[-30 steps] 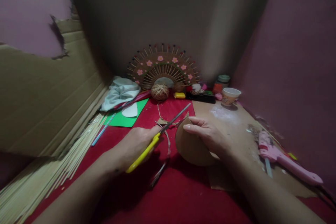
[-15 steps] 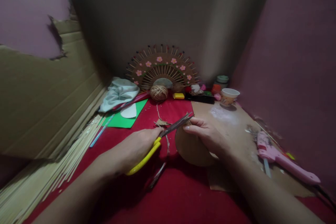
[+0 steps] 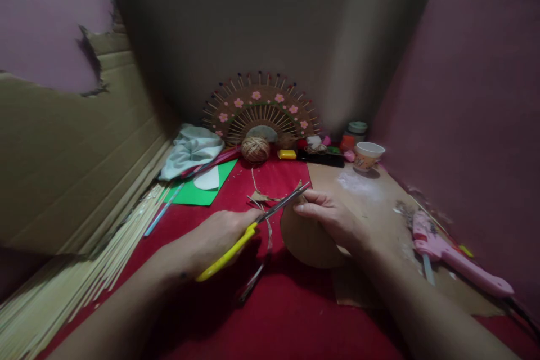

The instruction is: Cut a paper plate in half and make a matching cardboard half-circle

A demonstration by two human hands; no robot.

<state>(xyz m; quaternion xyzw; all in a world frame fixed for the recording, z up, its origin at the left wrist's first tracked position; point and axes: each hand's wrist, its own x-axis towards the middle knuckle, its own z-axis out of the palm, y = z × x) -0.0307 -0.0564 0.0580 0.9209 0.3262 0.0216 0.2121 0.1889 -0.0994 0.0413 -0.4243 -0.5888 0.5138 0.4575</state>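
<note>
My left hand (image 3: 225, 233) is wrapped round the yellow handles of a pair of scissors (image 3: 230, 256). Their blades, nearly closed, reach up and right to the top edge of a rounded piece of cardboard (image 3: 310, 242). My right hand (image 3: 337, 219) pinches that cardboard near its upper edge, with the thumb on the near face. A small cardboard scrap (image 3: 300, 184) stands at the blade tips. Beneath the scissors, a strip of twine and cut cardboard (image 3: 269, 236) lies on the red cloth (image 3: 270, 326).
A ball of twine (image 3: 255, 149) sits before a decorated stick fan (image 3: 261, 98). Thin sticks (image 3: 122, 242) and green paper (image 3: 200, 197) lie left. On the right are a pink glue gun (image 3: 455, 259), a paper cup (image 3: 368, 156) and a cardboard sheet (image 3: 375, 219).
The scissor blades have come together at the cardboard's edge, and the handles have closed. A scrap now stands up by the tips. My right hand has hardly moved.
</note>
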